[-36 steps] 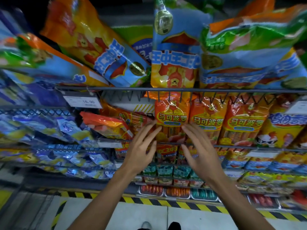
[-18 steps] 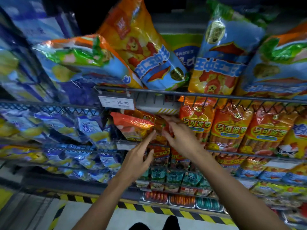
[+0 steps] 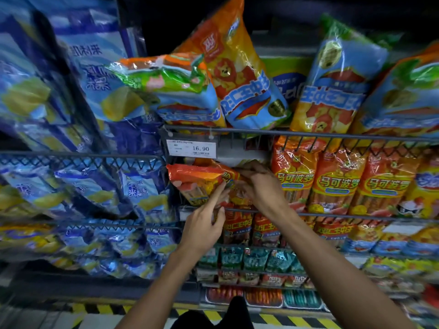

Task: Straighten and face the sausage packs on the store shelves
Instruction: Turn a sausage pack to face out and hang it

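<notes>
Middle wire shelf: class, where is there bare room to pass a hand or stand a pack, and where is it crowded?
Free: the gap below the price tag, above the tipped orange pack, left of the upright orange packs; the right hand reaches there. Crowded: those upright packs stand pressed together.

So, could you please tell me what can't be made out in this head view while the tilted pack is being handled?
- Tilted pack: its right end is hidden by the right hand.
- Left hand: fingertips reach the pack's lower edge, but whether they pinch it is unclear.
- Price tag: only 16.90 reads; the small print is too small.
- Blue bags at left: smeared by motion blur.
- Right-most packs: cut off by the frame edge.
</notes>
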`<state>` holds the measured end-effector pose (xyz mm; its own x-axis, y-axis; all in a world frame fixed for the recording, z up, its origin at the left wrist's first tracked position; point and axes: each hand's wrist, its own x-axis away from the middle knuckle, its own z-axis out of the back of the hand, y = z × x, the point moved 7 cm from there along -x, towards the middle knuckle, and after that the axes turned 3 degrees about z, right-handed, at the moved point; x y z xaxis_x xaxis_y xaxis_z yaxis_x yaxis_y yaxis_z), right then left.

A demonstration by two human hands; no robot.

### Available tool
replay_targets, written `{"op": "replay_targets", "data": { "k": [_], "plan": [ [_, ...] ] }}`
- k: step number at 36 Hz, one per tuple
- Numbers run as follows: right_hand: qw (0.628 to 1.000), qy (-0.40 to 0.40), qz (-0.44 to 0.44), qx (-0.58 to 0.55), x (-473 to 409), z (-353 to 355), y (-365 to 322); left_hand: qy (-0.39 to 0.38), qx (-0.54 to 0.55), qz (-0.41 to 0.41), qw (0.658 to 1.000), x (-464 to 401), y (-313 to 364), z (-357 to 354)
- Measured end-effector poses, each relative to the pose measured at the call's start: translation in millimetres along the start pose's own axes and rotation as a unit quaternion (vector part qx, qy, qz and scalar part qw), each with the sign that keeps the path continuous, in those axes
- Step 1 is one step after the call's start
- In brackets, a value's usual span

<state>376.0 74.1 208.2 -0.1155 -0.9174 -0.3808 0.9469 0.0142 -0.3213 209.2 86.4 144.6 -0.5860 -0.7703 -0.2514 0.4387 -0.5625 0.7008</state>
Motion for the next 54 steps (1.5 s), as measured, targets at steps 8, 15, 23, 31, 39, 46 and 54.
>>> {"op": "replay_targets", "data": {
  "k": [8, 15, 23, 31, 39, 46, 54],
  "plan": [
    [0.971, 0.217, -0.019, -0.098, 37.6, 12.8, 9.4, 0.026, 0.022, 0.019, 0.999, 1.0, 0.2, 4.1],
    [0.949, 0.281, -0.062, -0.13, 67.3, 2.0, 27.8, 0.075, 0.069, 0.035, 0.994, 4.7, -5.8, 11.9],
    [0.935, 0.299, -0.087, -0.172, 81.7, -1.4, 32.6, 0.12, 0.088, 0.032, 0.988, 2.2, 0.1, 11.7],
    [0.941, 0.271, -0.115, -0.169, 88.3, -6.0, 43.0, 0.176, 0.085, 0.036, 0.98, -4.0, 0.9, 14.8],
    [0.954, 0.238, -0.13, -0.131, 78.4, 1.6, 48.4, 0.102, 0.043, 0.06, 0.992, -48.2, 10.5, 10.1],
    [0.972, 0.178, -0.114, -0.107, 72.9, 5.3, 49.3, 0.102, 0.077, 0.084, 0.988, -51.6, -0.7, 4.5],
    [0.974, 0.151, -0.119, -0.122, 61.4, 12.2, 45.7, 0.208, 0.126, 0.11, 0.964, -53.8, -5.1, 11.0]
  ]
}}
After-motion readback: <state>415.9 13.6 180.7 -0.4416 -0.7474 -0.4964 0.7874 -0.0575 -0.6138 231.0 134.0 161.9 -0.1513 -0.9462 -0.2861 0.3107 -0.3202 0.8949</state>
